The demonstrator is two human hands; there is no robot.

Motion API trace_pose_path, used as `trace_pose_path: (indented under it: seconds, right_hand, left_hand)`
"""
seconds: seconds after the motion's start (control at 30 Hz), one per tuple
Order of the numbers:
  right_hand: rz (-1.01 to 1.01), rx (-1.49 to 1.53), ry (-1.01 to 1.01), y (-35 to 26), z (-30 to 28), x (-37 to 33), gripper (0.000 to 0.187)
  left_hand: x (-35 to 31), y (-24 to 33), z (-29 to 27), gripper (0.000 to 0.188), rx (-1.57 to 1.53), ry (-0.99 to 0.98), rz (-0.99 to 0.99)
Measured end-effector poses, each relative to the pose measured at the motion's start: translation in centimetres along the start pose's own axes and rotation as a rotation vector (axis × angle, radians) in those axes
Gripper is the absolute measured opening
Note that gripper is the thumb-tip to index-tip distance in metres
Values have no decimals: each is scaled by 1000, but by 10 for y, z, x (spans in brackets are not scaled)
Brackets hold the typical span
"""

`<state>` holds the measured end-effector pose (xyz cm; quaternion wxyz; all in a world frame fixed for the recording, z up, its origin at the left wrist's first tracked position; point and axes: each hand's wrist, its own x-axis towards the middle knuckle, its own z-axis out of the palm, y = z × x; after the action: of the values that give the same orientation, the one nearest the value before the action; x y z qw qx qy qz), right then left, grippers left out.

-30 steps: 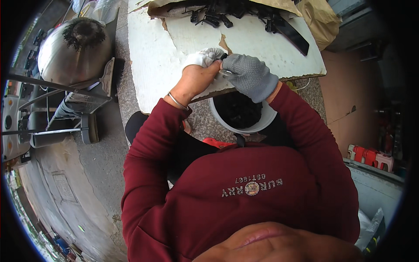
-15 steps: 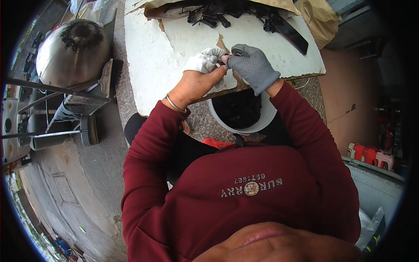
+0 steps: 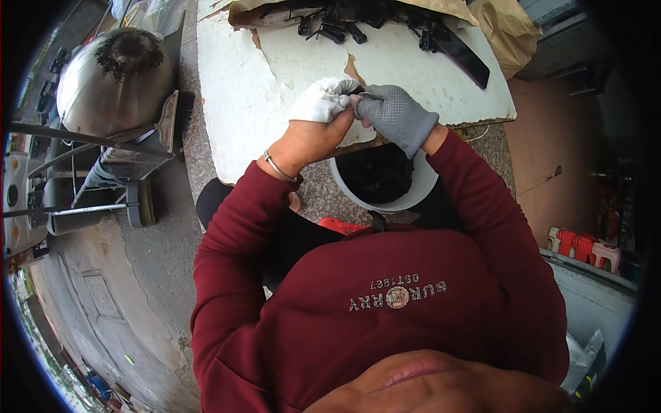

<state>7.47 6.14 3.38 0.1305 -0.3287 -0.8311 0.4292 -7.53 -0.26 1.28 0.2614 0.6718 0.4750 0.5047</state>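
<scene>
- Left hand (image 3: 322,103), upper centre: fingers curled, pinching a dark piece (image 3: 359,90), mostly hidden.
- Right hand (image 3: 399,115), just beside: fingers bent; cannot tell what they pinch.
- Clips (image 3: 333,32): top centre, on board (image 3: 296,62).
- Bucket (image 3: 421,195): centre.

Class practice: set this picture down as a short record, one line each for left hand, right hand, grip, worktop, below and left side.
Left hand: white fabric glove, thumb bare
Right hand: grey dotted knit glove
Grip: hands together at the fingertips; anything between is mostly hidden
Worktop: worn white board with small black clip-like pieces and a flat black rectangular slab toward its far side
Below: round white plastic bucket holding black pieces
Left side: rounded metal vessel, soot-dark on top
</scene>
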Motion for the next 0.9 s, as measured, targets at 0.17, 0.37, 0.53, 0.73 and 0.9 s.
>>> trace_pose_path:
  seconds: [0.17,0.37,0.53,0.73,0.9]
  right_hand:
    - [159,98,-53,-1,4,6,38]
    - [5,28,-32,11,10,7,38]
    - [132,126,-89,4,9,2,41]
    - [226,252,-73,-1,13,1,43]
    - [300,331,-113,11,17,5,44]
  left_hand:
    - [2,2,-4,5,-112,-42,-49]
    - [-4,-12,-1,13,-19,-9,-53]
    - [-6,1,-5,12,-60,-47,2]
    - [-7,-5,-7,13,34,-39,97]
    - [-9,-25,2,7,-10,-38,111]
